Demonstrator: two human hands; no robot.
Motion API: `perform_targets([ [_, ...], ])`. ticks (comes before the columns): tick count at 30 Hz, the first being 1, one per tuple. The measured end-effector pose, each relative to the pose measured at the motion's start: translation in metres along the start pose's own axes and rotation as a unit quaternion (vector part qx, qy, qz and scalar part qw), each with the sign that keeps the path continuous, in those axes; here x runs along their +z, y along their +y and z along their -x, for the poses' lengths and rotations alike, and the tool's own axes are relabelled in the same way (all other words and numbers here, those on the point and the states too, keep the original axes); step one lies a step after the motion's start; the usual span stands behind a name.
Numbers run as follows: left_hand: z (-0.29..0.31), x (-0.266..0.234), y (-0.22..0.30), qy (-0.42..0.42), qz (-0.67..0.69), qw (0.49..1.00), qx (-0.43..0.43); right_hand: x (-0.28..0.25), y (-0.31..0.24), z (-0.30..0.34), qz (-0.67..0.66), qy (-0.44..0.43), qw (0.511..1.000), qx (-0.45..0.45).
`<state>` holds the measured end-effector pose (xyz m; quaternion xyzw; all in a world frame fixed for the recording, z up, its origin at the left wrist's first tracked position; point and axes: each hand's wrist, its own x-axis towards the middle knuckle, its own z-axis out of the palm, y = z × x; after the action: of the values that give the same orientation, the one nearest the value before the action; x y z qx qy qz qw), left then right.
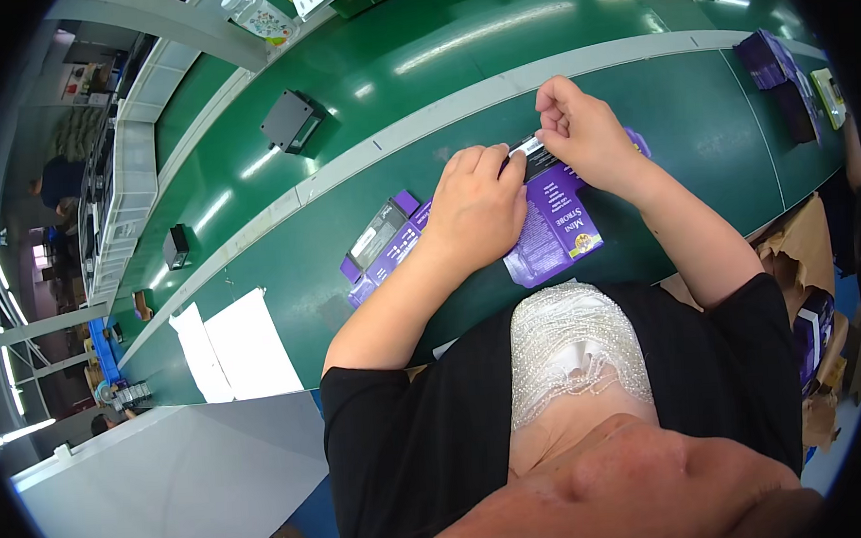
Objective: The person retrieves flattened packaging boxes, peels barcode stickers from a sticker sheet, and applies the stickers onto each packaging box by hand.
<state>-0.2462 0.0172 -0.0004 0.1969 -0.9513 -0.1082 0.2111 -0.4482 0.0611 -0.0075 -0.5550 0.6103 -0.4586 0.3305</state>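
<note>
Head view: the green bench (695, 119) runs across the middle, its near edge tight against the person's body and its far edge marked by a pale rail (423, 123). Open green surface lies between the right forearm and the thin seam towards the bench's right end, and another open stretch separates the work from the papers at the left near corner. Farther off, beyond the rail, is a second green surface with wide gaps between its objects.

Counted out: two hands on the work; two white sheets, a left sheet (197, 354) and a right sheet (254, 346), side by side by the left near corner; two black boxes beyond the rail, a larger box (291, 120) and a smaller box (175, 246); one clear bottle (264, 21) at the top; one upright purple box (774, 71) near the bench's right end.

Flattened purple card (550, 224) lies near the near edge, showing on both sides of the left hand (476, 203); whether it is one piece underneath, I cannot tell. That hand rests palm down on it, fingers together and bent, thumb by a black-and-silver strip (538, 158). Just beyond the card's printed panel, the right hand (584, 134) is curled beside the strip's far end; its grip cannot be made out.
</note>
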Motion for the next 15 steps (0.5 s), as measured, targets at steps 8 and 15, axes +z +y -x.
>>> perform_targets([
  [8, -0.013, 0.001, 0.006, -0.027, -0.014, 0.999, -0.017, -0.002, 0.003, 0.002, 0.038, -0.012, 0.999, -0.006],
  [15, -0.03, -0.001, 0.013, -0.051, -0.04, 0.997, -0.04, -0.004, 0.017, -0.001, -0.182, 0.086, 0.977, 0.064],
])
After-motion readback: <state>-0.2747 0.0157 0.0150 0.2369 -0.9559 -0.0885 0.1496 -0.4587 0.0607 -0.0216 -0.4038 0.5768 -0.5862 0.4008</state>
